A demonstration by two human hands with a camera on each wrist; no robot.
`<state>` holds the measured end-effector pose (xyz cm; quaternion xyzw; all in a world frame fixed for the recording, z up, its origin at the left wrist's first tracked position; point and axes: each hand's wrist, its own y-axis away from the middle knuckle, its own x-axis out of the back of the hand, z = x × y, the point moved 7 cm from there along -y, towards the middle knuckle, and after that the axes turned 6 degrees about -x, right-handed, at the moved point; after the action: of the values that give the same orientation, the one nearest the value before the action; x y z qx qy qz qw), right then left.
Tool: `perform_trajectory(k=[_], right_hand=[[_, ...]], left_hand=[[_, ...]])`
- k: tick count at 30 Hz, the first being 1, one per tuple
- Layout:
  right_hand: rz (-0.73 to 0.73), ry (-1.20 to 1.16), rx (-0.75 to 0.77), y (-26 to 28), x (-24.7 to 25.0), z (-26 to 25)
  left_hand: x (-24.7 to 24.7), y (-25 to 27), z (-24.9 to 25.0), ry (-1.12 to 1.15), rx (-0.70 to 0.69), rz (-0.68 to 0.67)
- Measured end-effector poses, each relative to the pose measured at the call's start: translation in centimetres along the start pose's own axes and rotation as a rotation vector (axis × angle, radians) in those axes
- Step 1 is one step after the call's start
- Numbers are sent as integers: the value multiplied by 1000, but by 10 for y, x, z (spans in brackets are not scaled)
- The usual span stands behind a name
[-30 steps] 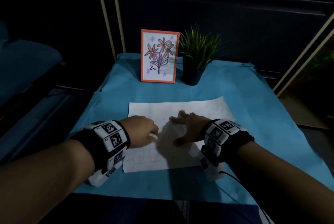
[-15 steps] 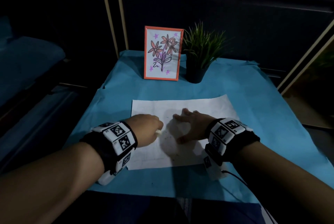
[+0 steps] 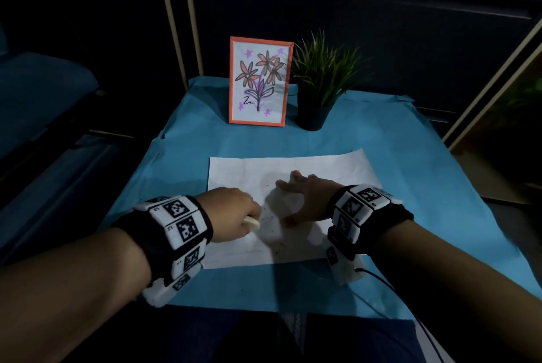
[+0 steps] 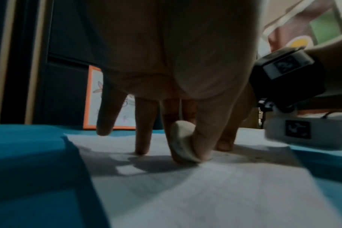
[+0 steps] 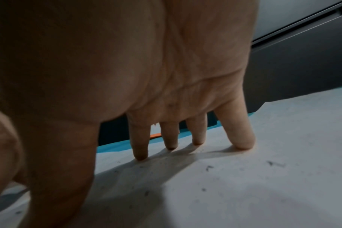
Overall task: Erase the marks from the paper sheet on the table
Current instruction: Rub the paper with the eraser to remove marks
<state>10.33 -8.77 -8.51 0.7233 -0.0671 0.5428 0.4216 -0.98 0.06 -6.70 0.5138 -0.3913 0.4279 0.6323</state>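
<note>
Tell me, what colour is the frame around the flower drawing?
Orange; the frame shows best in the head view.

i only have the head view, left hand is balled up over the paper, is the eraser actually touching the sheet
Observer: Yes. In the left wrist view the eraser, pinched by the left hand, has its lower end on the paper sheet.
Operator: is the right hand flat or just fingertips
Observer: Fingertips. The right wrist view shows the right hand arched, its straight fingers pressing the sheet.
Operator: any crumbs under it
Observer: Yes, dark eraser crumbs lie scattered on the sheet near those fingertips.
</note>
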Motion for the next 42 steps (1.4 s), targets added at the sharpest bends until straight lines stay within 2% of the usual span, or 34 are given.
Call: perform_trajectory(k=[4,9,15,22,28,34,39,42], right_hand=[[3,3,4,0,1,-1],[9,1,2,-1,0,0],[-1,5,-3,-3,-1,1],[12,-12,0,-2,-1,1],[13,-24,-10,3,-1,1],[8,-21,3,3,0,-1],[9,-4,7,5,2,-2],[8,-7,-3,5,2,-2]], left_hand=[[12,-4,-11,-15,69,80],[0,1,6,-29,-21,26],[12,-3,-8,-19,56,71],[-1,8,6,2,-6,13],[15,0,-10,67,132,180],[0,1,8,40,37,98],[10,-3,-10,-19,130,124],[2,0,-4,-8,86,70]])
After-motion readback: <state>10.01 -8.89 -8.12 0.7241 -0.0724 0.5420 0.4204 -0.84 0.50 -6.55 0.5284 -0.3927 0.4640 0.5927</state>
